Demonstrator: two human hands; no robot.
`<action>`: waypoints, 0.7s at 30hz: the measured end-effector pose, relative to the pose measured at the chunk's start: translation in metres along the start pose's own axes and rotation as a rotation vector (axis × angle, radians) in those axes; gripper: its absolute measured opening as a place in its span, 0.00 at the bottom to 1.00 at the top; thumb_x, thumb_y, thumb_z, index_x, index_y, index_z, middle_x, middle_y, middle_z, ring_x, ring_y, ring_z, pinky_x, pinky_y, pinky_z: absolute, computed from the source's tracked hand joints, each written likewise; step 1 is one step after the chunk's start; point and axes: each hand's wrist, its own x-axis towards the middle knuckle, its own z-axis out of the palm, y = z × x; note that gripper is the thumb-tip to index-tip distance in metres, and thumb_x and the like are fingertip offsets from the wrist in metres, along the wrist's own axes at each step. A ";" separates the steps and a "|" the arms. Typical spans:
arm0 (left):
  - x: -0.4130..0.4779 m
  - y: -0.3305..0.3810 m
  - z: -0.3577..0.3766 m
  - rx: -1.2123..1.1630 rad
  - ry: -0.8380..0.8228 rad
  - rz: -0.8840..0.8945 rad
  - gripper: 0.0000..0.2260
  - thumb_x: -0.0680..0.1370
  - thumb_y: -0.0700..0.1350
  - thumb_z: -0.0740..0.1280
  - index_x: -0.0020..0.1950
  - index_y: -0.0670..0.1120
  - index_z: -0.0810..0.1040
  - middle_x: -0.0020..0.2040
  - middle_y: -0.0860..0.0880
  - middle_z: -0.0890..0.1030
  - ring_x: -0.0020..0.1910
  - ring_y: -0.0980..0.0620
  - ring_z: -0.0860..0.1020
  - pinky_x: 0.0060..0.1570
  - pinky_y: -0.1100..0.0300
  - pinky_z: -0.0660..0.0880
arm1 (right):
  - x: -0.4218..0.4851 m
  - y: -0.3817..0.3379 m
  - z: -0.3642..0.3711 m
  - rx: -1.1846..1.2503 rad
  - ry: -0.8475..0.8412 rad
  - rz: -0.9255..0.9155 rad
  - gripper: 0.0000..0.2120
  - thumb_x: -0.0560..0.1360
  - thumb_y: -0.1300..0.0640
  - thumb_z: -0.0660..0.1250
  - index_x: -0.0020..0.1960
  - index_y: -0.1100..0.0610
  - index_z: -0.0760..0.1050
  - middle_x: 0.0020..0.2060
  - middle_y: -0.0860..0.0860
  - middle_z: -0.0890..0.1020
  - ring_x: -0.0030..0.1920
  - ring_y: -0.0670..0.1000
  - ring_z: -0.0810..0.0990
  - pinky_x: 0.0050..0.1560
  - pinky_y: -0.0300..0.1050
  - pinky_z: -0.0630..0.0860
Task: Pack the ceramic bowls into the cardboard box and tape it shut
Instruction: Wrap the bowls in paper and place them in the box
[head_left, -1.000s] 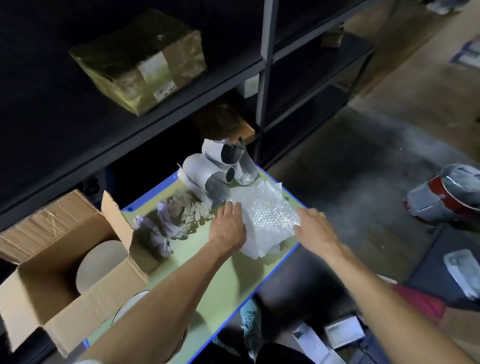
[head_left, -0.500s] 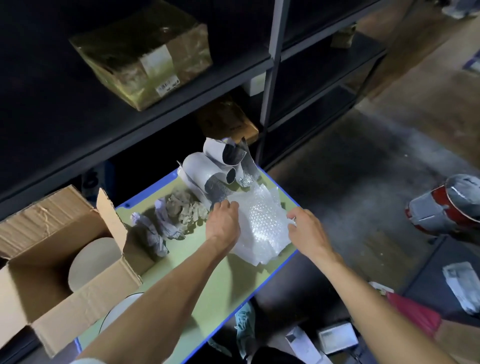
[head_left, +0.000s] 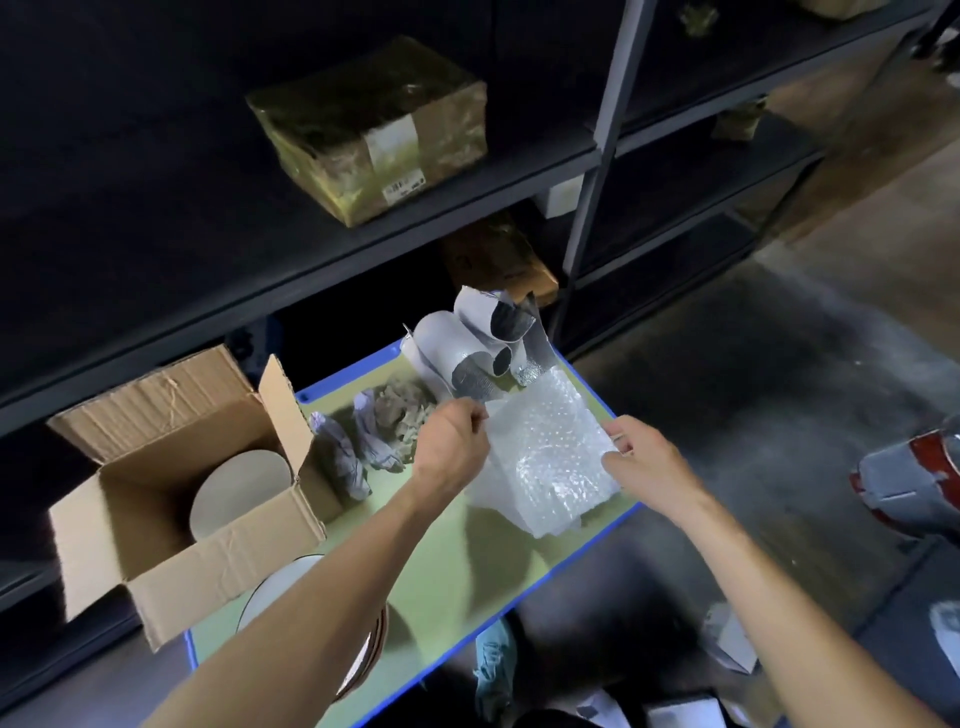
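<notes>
An open cardboard box stands at the left end of the green table, with a round beige bowl upright inside it. Another bowl with a brown rim lies near the table's front, mostly hidden under my left forearm. A sheet of bubble wrap is lifted off the table's right part. My left hand pinches its upper left corner. My right hand grips its right edge.
Rolled white and silver foam sheets lie behind the bubble wrap. Crumpled paper sits between box and hands. Dark shelving with a taped parcel rises behind the table. The floor at right holds a red and grey object and scraps.
Both hands closed on the bubble wrap and raised its sheet off the table; earlier my left hand lay flat on it and my right hand was at its edge.
</notes>
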 end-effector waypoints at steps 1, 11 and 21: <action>-0.004 0.001 -0.007 -0.024 0.014 0.004 0.08 0.77 0.37 0.62 0.47 0.43 0.81 0.44 0.49 0.82 0.41 0.48 0.79 0.39 0.60 0.73 | -0.001 -0.004 0.000 0.019 -0.023 -0.013 0.17 0.71 0.55 0.64 0.59 0.45 0.75 0.48 0.43 0.80 0.51 0.48 0.79 0.53 0.48 0.77; -0.065 -0.031 -0.082 -0.108 0.130 -0.065 0.04 0.79 0.45 0.62 0.49 0.49 0.77 0.42 0.50 0.83 0.41 0.46 0.81 0.42 0.53 0.77 | -0.011 -0.071 0.027 -0.022 -0.136 -0.282 0.09 0.77 0.56 0.62 0.40 0.57 0.66 0.31 0.47 0.67 0.31 0.48 0.64 0.34 0.45 0.61; -0.164 -0.101 -0.124 0.138 0.291 -0.114 0.05 0.79 0.45 0.64 0.51 0.50 0.79 0.45 0.54 0.81 0.43 0.50 0.78 0.41 0.50 0.77 | -0.027 -0.128 0.067 -0.114 -0.290 -0.498 0.14 0.78 0.59 0.61 0.35 0.52 0.64 0.32 0.46 0.67 0.31 0.48 0.64 0.33 0.43 0.60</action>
